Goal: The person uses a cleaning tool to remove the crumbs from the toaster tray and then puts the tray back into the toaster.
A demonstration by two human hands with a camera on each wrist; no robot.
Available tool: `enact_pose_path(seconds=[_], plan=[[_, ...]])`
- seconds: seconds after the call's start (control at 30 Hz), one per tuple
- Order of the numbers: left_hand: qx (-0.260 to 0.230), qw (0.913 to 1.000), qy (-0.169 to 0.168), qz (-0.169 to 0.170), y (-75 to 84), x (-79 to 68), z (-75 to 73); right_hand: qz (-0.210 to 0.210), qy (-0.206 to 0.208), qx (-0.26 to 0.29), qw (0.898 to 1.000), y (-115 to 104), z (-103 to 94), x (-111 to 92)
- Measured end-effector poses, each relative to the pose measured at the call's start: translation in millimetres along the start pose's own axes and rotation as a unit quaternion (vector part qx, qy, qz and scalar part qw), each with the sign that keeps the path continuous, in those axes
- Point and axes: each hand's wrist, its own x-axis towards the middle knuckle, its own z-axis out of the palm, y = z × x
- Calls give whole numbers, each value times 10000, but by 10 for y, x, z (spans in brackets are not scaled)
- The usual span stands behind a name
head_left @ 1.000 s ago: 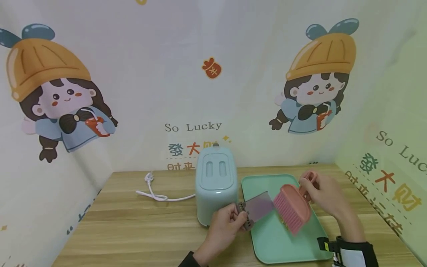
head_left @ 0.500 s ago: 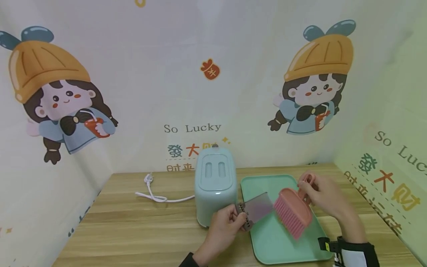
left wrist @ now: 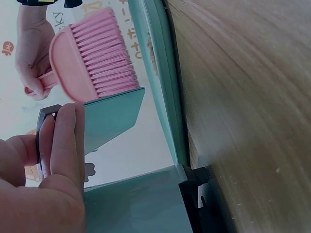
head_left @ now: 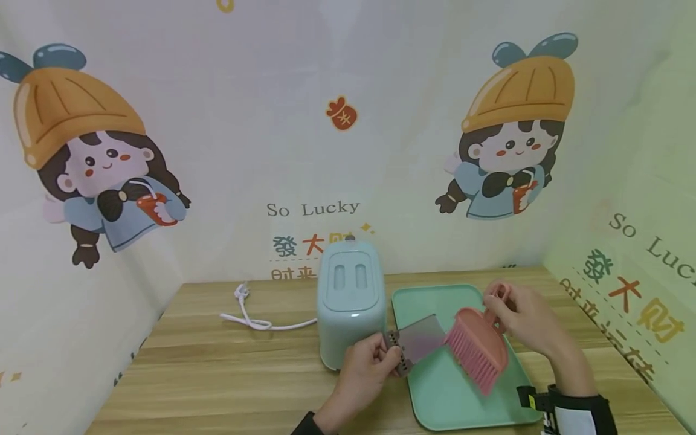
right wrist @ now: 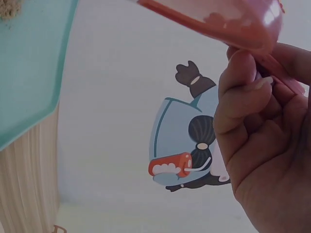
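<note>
Left hand (head_left: 361,371), lower centre of head view, pinches the dark perforated end of a flat shiny plate (head_left: 421,338); right hand (head_left: 524,317), lower right, grips a pink brush (head_left: 484,344) by its handle, bristles at the plate's edge, contact unclear. Smooth rimmed green tray (head_left: 451,402) lies below, rounded pale-blue toaster (head_left: 350,302) just left, wood-grain tabletop (head_left: 228,374) spanning lower left.

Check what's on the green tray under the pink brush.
The right wrist view shows brownish crumbs on the tray, cut off at the picture's edge. In the head view, the brush hides part of the tray; that patch can't be seen.
</note>
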Motion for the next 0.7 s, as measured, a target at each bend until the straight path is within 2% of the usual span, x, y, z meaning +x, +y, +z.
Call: enact_pose_path(seconds=[0.07, 0.2, 0.3, 0.43, 0.5, 0.57, 0.63, 0.7], plan=[[-6, 10000, 16, -10, -1, -1, 1, 65, 269, -138, 9995, 18, -10, -9], [-67, 10000, 45, -20, 0, 1, 2, -300, 972, -318, 9943, 35, -36, -22], [-96, 9999, 61, -22, 0, 0, -1, -470, 741, -68, 9961, 28, -33, -2], [-161, 9998, 70, -20, 6, -5, -8, -148, 60, 178, 9997, 41, -13, 33], [-185, 9998, 57, -26, 10, -12, -8, -49, 148, -2, 9999, 62, -9, 25], [-195, 9998, 41, -41, 16, -16, -6, -48, 452, -175, 9988, 66, -20, 4], [-184, 9998, 27, -48, 20, -19, -3, -188, 762, -225, 9967, 64, -32, -21], [-183, 9998, 29, -47, 23, -19, 0, -325, 857, -146, 9957, 45, -40, -26]])
